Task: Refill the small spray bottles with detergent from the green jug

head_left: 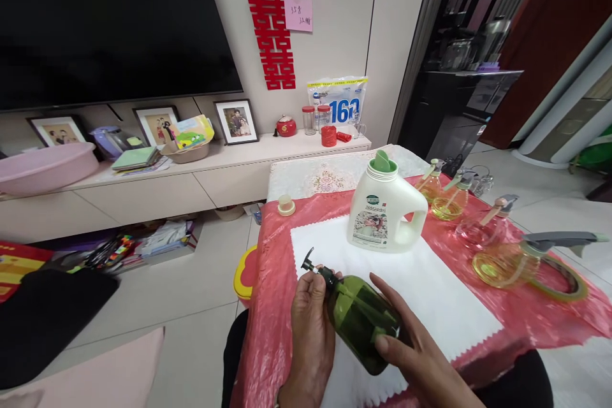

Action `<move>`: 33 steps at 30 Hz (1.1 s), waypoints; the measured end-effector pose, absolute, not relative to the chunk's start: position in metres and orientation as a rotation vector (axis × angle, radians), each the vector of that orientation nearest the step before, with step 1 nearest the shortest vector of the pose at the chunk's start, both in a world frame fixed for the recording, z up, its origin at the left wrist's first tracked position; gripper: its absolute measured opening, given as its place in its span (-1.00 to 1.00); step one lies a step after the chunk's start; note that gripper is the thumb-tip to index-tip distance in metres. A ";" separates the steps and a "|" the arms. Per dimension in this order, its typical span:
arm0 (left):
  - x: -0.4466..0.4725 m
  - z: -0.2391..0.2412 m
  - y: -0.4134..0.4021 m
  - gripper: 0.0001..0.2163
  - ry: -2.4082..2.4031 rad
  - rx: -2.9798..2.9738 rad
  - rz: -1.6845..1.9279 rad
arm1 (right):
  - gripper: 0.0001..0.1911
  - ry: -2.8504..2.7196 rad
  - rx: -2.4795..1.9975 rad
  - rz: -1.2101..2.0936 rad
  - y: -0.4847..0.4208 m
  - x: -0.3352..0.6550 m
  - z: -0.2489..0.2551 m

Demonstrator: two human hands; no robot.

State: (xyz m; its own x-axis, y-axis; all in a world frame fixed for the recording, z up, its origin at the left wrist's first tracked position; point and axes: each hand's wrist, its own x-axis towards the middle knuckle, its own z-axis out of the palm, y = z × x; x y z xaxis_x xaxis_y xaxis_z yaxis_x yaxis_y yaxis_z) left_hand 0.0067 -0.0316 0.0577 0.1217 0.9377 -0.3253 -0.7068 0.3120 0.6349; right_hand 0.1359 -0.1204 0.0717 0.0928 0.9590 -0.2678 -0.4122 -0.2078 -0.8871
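Note:
A dark green pump bottle (356, 315) lies tilted in both my hands over a white cloth (430, 293). My left hand (310, 325) grips its neck just below the black pump head (312, 266). My right hand (411, 344) cups the bottle's body and base. A white detergent jug (385, 217) with a green spout stands upright just beyond, on the far edge of the cloth. A small cream cap (286, 205) lies at the table's far left.
Several clear spray bottles (502, 261) with yellow liquid stand along the right side of the red plastic table cover (272, 306). A low cabinet (191, 178) with photo frames, a pink basin (43, 166) and jars runs along the wall. Clutter lies on the floor at the left.

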 end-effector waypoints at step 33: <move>0.004 0.051 -0.031 -0.53 0.742 0.164 1.221 | 0.10 -0.768 -1.247 1.139 -0.118 0.124 0.054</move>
